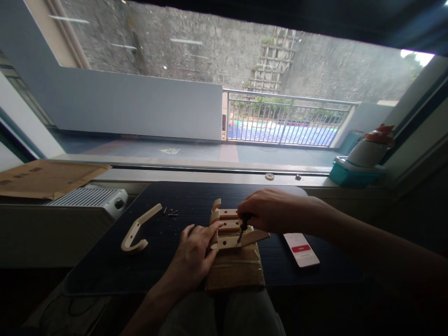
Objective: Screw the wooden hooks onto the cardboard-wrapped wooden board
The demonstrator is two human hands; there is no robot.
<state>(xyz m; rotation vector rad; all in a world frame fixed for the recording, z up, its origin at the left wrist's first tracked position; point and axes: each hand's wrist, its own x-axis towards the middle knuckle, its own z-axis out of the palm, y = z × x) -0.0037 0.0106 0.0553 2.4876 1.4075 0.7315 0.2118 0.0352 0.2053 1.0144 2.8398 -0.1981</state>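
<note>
A light wooden rack piece with slats (229, 228) rests on a flat brown cardboard box (235, 273) at the near edge of a dark table (157, 261). My left hand (194, 249) lies on the piece's left side, fingers spread over the slats and pressing it down. My right hand (268, 212) is closed around a small black screwdriver (241, 232), whose tip stands on the wood. A separate curved wooden hook (138, 228) lies on the table to the left, with a few small screws (171, 213) beside it.
A phone (301, 249) with a lit white and red screen lies right of the box. A white radiator (87, 198) and a cardboard sheet (42, 177) sit at left. On the window sill stand a teal box with a white figure (360, 161) and a tape roll (269, 176).
</note>
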